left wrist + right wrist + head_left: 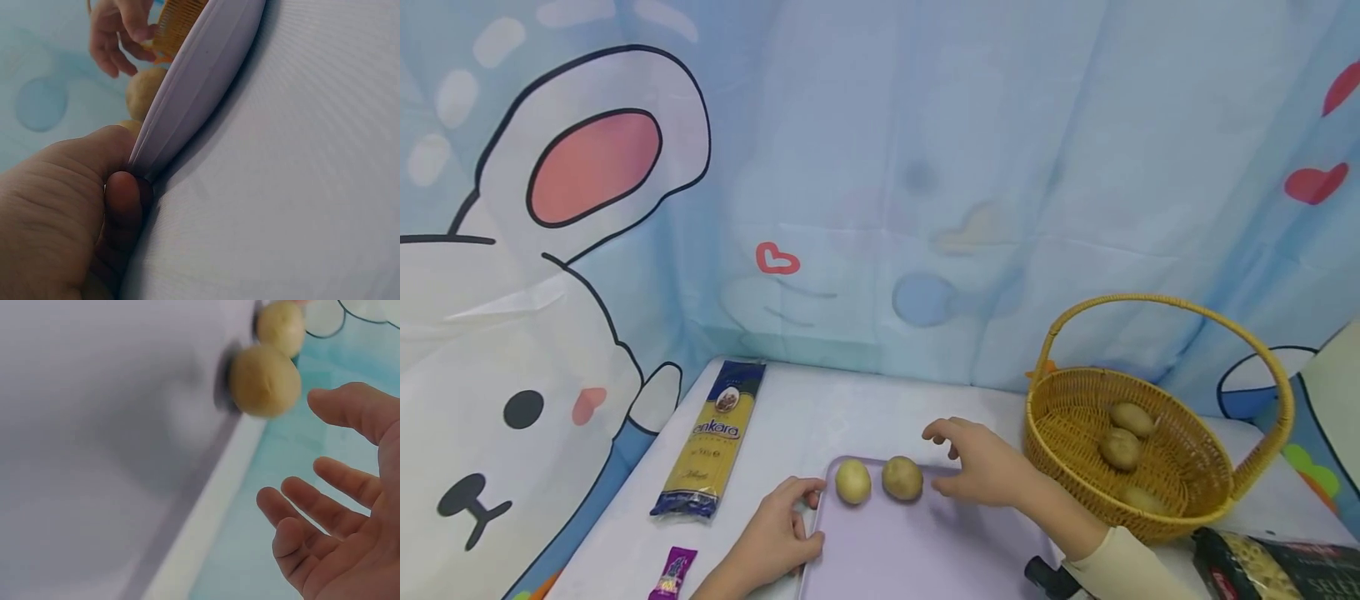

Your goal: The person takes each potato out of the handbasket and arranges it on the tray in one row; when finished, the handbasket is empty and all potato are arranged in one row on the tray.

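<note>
Lower middle of frame: left hand (777,532) pinches tray (898,554) by rim; right hand (983,465) wide, beside potato (902,479). From here, I'd hold tray level, fingers gentle, lest potato roll.

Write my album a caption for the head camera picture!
Left hand holds a flat lilac tray bearing two round yellowish potatoes; right hand hovers near them; a golden woven basket holds more.

The lilac rectangular tray (917,558) at the left hand (775,533) looks like smooth, matt plastic. Between the hands, the round yellow-brown potatoes (902,479) have dull skins. Right of the right hand (981,464), the golden-brown oval wicker basket (1069,417) is rough-woven. Left of the left hand, the long yellow-and-blue packet (711,442) looks like glossy plastic film. Beyond both hands hangs creased, printed pale-blue cloth (850,167).
</note>
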### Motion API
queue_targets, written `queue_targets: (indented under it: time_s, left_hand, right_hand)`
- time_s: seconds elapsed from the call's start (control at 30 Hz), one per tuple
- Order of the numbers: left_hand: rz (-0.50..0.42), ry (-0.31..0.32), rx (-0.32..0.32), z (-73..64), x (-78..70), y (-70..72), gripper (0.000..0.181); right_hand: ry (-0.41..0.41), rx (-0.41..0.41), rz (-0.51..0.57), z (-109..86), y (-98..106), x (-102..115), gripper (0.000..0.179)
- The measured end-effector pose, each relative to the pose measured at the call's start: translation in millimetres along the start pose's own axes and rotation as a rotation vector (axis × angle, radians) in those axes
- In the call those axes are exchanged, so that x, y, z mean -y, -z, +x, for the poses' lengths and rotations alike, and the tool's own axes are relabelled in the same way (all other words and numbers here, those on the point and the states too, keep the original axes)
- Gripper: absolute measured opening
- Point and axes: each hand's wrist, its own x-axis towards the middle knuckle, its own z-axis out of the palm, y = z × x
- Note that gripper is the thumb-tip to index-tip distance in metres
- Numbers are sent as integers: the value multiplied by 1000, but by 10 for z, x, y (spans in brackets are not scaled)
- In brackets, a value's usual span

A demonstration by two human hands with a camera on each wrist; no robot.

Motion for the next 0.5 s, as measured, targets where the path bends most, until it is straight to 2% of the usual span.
queue_targets:
  time_s: [0.3,0.5]
  left_hand:
    - [-3,13,12,1,-32,12,61]
    - [0,19,14,-3,-21,4,62]
  right_hand:
    - [-42,-76,-26,-124,383,-191,45]
    - [-118,-71,-7,-190,642,-362,43]
